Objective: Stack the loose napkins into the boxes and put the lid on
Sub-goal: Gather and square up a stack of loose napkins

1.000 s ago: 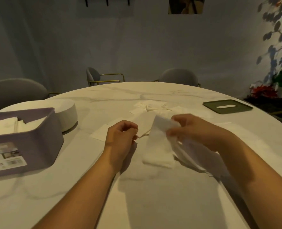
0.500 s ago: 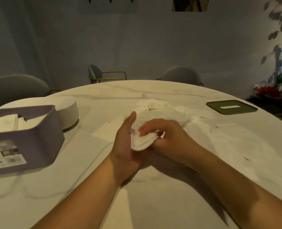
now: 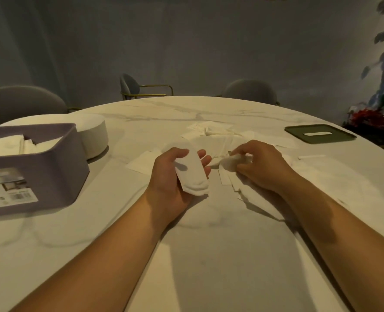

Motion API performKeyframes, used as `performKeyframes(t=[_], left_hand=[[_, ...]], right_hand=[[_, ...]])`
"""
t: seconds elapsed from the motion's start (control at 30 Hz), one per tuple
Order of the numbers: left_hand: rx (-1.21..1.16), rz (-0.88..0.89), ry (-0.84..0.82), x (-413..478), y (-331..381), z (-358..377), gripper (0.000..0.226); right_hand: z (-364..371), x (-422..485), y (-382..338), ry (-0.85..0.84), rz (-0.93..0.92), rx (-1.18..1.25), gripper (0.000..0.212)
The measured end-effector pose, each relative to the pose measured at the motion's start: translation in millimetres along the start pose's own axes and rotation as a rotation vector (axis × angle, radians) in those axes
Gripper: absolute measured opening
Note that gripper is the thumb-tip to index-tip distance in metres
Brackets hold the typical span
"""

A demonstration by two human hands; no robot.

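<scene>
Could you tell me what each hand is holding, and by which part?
The left hand holds a folded napkin lengthwise across its palm, thumb over the upper half. The right hand pinches a loose napkin by its crumpled top edge.

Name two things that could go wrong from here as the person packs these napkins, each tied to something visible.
1. The folded napkin rests loosely in the left hand, held mainly by the thumb; it could unfold or slip on its way to the purple box.
2. The right hand pinches a crumpled napkin out of the overlapping loose pile; neighbours may drag along or tear.
</scene>
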State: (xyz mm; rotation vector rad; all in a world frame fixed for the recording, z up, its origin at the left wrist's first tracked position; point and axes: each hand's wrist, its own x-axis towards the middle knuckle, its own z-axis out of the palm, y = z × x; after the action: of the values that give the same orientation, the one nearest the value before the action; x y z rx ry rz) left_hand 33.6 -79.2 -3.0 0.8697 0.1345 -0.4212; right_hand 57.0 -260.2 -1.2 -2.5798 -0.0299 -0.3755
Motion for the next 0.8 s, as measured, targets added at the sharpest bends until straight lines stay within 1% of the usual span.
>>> performKeyframes(t=[0.13,0.2,0.27,0.33,0.37,0.4,0.47,0.5,0.53,0.6,0.63,0.7,0.73,0.8], left_hand=[[0.02,-0.027,0.009,-1.0,1.2,0.1,0.042],[0.005,-0.028,0.008,-0.4,1.6,-0.1,0.043],[-0.011,-0.024,0.013,0.3,2.0,-0.4,0.044],[-0.032,-0.025,0.008,0.6,2.4,-0.8,0.046],[-0.034,-0.026,0.006,1.2,2.4,-1.2,0.048],[-0.026,-0.027,0.008,1.7,2.4,-2.0,0.049],[-0.001,-0.035,0.013,1.7,2.1,-3.3,0.049],[0.01,-0.037,0.015,2.2,2.1,-3.4,0.05],[0.017,-0.039,0.017,2.4,2.1,-3.9,0.05],[0.035,-0.044,0.016,2.4,1.9,-3.6,0.052],[0.046,-0.048,0.013,1.8,1.8,-2.8,0.053],[0.061,-0.06,0.009,0.2,1.6,-1.3,0.055],[0.066,-0.065,0.011,-0.8,1.4,-0.4,0.056],[0.049,-0.06,0.013,-2.8,0.1,2.4,0.059]], right_hand=[[-2.6,-1.9,1.5,0.053,-0.016,0.001,0.01],[-4.3,-1.7,1.1,0.078,-0.051,0.044,0.011],[-6.2,-0.9,0.7,0.14,-0.037,0.164,0.01],[-7.8,0.9,0.8,0.253,0.024,0.344,0.012],[-8.9,1.9,2.8,0.299,0.103,0.472,0.015],[-10.3,2.8,5.3,0.322,0.231,0.608,0.02],[-14.5,4.3,9.0,0.3,0.531,0.885,0.03],[-18.0,4.9,9.0,0.268,0.628,0.996,0.031],[-22.0,5.4,7.8,0.24,0.686,1.071,0.033],[-27.6,6.1,3.6,0.215,0.729,1.167,0.034],[-29.3,5.5,0.4,0.199,0.717,1.178,0.031],[-28.3,0.2,-9.0,0.197,0.61,1.055,0.028],[-25.9,-4.9,-16.0,0.207,0.507,0.97,0.024],[-19.6,-15.7,-31.4,0.266,0.239,0.836,0.014]])
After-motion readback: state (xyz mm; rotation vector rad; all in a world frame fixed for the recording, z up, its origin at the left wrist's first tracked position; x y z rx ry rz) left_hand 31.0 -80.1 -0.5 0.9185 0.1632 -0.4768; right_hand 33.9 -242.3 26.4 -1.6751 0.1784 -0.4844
